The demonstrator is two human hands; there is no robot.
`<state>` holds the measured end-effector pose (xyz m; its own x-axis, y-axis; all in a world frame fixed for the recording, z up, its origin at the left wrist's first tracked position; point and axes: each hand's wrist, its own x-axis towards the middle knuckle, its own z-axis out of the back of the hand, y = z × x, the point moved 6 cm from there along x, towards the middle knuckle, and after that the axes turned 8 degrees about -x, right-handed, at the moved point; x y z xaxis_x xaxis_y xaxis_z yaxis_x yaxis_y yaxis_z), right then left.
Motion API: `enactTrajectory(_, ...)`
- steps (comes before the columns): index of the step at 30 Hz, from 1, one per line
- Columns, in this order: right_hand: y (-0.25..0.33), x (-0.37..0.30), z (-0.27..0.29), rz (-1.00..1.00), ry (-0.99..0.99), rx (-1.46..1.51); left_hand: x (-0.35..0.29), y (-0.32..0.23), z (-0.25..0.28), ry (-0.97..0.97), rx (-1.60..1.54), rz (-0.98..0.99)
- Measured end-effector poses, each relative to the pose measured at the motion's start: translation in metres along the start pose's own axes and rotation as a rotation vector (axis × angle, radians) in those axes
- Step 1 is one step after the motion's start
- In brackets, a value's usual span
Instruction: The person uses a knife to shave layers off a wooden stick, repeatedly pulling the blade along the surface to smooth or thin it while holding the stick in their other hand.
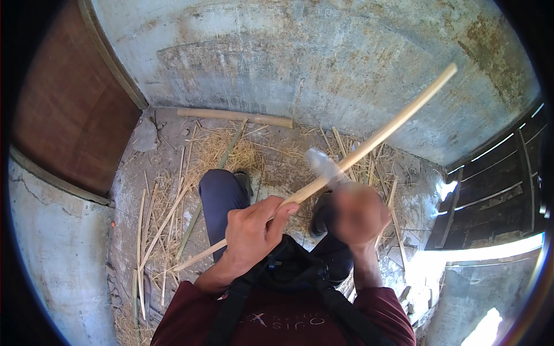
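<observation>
1. The pale bamboo stick (309, 189) runs diagonally from the lower left of the frame to the upper right.
2. The left hand (257, 228), at lower centre, has its fingers wrapped closed around the stick.
3. The right hand (359, 214), right of centre, is blurred; its fingers look curled into a fist around the knife (323, 163), whose handle is hidden.
4. The grey blade crosses the stick near mid-frame.
5. Straw-like shavings (216, 149) litter the floor, and a bamboo pole (235, 117) lies near the wall (242, 63) at upper centre.
</observation>
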<state>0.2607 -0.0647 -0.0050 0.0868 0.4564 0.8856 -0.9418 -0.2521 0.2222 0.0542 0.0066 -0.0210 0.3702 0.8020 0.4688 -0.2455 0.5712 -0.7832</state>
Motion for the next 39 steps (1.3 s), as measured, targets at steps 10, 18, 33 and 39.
enactTrajectory(10,-0.038,-0.002,-0.006,-0.222,0.026,0.158,-0.012,0.025,-0.001,0.099,-0.122,0.191)
enactTrajectory(18,-0.005,-0.014,-0.031,-0.108,0.174,0.301,-0.007,0.017,-0.009,0.241,-0.324,0.233)
enactTrajectory(33,0.018,-0.012,-0.026,0.062,0.191,0.293,-0.004,0.019,-0.006,0.124,-0.447,0.253)
enactTrajectory(39,0.023,-0.007,-0.023,0.093,0.161,0.248,-0.006,0.010,-0.004,0.085,-0.382,0.138)
